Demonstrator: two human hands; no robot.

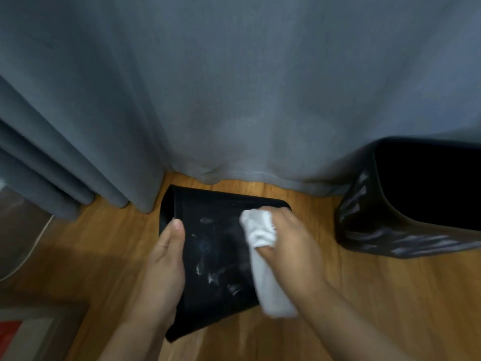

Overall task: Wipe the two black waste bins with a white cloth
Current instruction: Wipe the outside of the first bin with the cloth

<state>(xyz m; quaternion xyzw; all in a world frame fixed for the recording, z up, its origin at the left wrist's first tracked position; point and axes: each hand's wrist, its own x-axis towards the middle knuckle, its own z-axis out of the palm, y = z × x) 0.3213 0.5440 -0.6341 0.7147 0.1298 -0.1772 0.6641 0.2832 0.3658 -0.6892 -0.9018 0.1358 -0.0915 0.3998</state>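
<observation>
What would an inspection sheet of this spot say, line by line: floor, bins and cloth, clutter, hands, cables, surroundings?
Surface: wooden floor, bare where seen.
Job's things: near bin, black, tilted, streaky marks on its side; second bin, black, stands at right with a glossy liner; white cloth lies against the near bin.
Clutter: red and pale object at bottom left, too blurred to name.
Hands: left hand grips the near bin's edge; right hand holds the cloth.
Cables: a pale cord at left.
Surroundings: grey curtain reaching the floor.
</observation>
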